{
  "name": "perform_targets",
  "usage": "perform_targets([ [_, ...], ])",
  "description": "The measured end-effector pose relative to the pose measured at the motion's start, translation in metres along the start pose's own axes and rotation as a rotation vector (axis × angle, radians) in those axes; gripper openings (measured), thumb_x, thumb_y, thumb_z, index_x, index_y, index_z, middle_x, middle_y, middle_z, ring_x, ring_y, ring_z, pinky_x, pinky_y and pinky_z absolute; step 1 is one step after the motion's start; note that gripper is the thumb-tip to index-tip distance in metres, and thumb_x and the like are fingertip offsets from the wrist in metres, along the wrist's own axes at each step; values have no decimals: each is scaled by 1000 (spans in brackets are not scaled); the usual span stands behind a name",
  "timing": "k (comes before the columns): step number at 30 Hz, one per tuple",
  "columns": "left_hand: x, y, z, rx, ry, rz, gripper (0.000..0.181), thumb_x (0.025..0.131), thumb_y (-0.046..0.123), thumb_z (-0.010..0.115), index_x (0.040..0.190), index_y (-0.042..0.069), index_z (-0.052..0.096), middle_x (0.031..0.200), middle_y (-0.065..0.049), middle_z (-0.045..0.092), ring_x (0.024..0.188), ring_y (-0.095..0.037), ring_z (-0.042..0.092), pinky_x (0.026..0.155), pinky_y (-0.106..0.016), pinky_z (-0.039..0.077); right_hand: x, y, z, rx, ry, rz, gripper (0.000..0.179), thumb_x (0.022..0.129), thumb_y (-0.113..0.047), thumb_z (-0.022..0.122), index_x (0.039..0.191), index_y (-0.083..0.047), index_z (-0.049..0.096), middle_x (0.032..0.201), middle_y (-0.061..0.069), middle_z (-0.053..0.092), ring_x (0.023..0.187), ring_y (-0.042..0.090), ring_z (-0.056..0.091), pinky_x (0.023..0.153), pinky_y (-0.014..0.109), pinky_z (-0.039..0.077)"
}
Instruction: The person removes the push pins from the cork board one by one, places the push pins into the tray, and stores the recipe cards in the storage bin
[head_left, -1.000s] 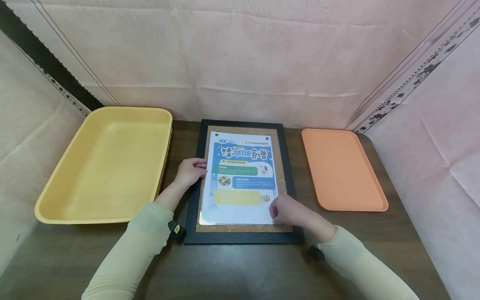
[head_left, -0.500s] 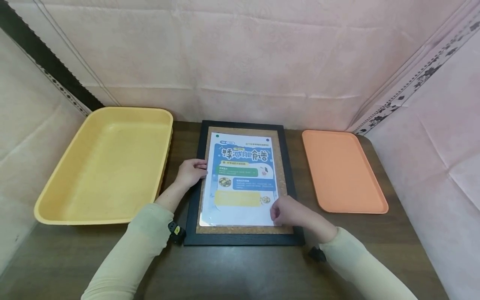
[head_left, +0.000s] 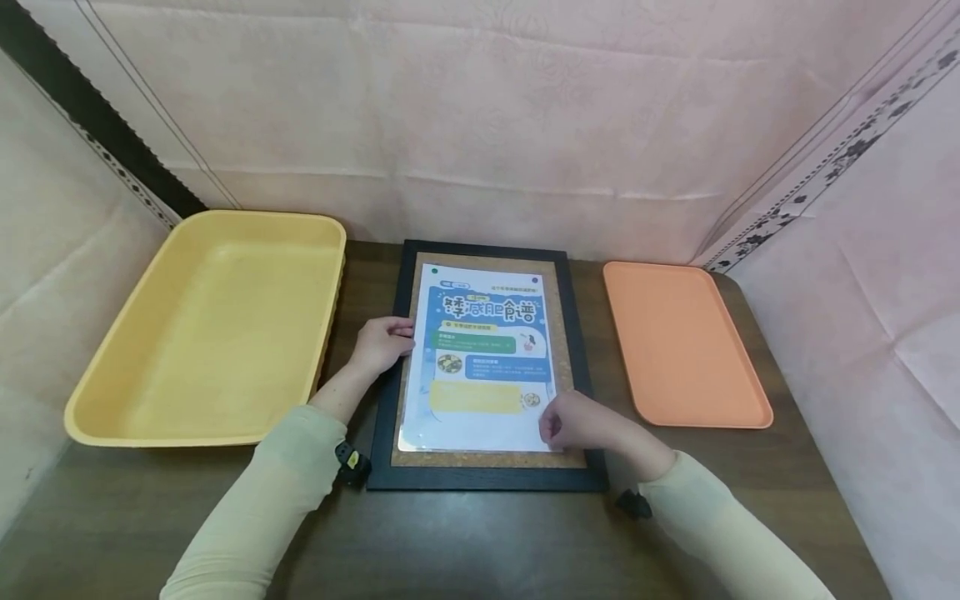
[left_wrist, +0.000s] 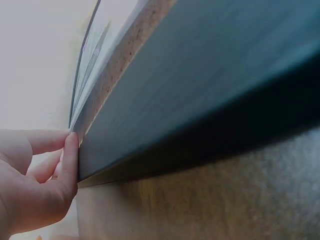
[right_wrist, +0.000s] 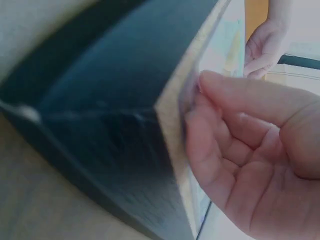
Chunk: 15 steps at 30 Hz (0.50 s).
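Note:
A laminated poster sheet [head_left: 480, 433], white and blue with printed text and food pictures, lies on a cork board [head_left: 487, 458] framed in black wood [head_left: 487, 479]. Small green [head_left: 434, 271] and purple [head_left: 535, 280] round dots mark its top corners. On the left side, my left hand [head_left: 381, 343] reaches over the frame and pinches the sheet's edge between thumb and finger. My right hand [head_left: 576, 419] pinches around the lower right corner with thumb and curled index finger, as the right wrist view shows. That corner is partly hidden by the fingers.
A large yellow tray [head_left: 206, 440] stands to the left of the frame. On the right lies a flat orange tray [head_left: 697, 350]. The dark wooden table [head_left: 450, 542] is enclosed by pale patterned cloth [head_left: 510, 108] at the back and sides.

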<state>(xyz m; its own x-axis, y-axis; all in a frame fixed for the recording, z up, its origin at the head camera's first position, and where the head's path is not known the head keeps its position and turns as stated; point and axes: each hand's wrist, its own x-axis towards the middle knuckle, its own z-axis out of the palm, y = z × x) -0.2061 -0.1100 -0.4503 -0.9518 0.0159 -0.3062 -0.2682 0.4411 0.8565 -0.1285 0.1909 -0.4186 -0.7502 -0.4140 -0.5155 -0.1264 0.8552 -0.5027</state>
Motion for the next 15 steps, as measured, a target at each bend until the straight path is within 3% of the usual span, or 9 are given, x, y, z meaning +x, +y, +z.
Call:
perform_targets([
  [8,0,0,2,1,-7,8,41,92,8,55,132,1,50,122,-20,59,109,-31,60,95,-40,50,-1,0,0,-3,-9,18,11,80,-9,71,72,-15,68,79,-2,63,66,15,58,59,24,50],
  [15,-2,1,0,-5,2,8,41,93,8,55,133,1,49,122,-19,58,109,-31,60,96,-40,49,-2,-2,2,8,-25,-14,12,80,-9,72,71,-14,66,77,-2,61,64,16,58,57,22,48],
])
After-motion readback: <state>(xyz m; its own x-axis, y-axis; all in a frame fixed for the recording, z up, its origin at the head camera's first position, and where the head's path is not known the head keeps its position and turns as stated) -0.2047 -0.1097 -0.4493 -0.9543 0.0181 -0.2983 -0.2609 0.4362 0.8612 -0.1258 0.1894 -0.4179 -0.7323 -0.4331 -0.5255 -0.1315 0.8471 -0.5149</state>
